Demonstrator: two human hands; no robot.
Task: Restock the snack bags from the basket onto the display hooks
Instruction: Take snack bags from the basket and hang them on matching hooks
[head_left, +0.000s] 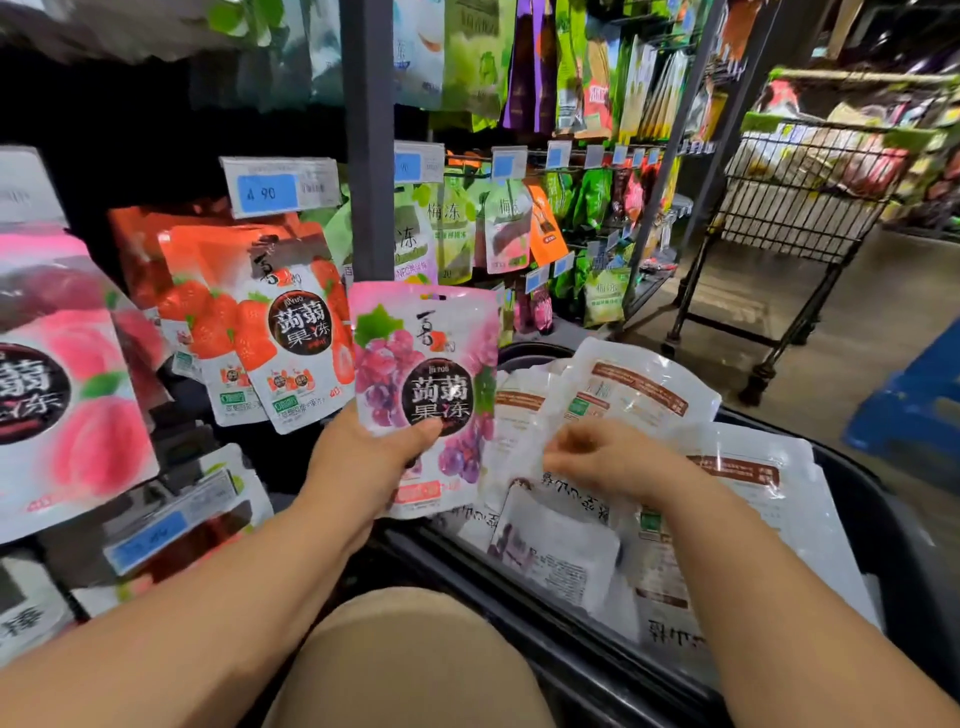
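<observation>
Shone bright on the strawberry packs (291, 332) and rendered crisp the print on the grape bag (431, 384); fell to near-black in the shelf recess (156, 119) at upper left. Glinted off the glossy white bags (644, 384). Smeared the top-left corner and the right hand (597, 457), softened the trolley (800, 197), bowed the uprights (670, 156) near the edges.

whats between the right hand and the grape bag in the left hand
In the head view, white backs of snack bags lying in the basket fill that gap.
</observation>
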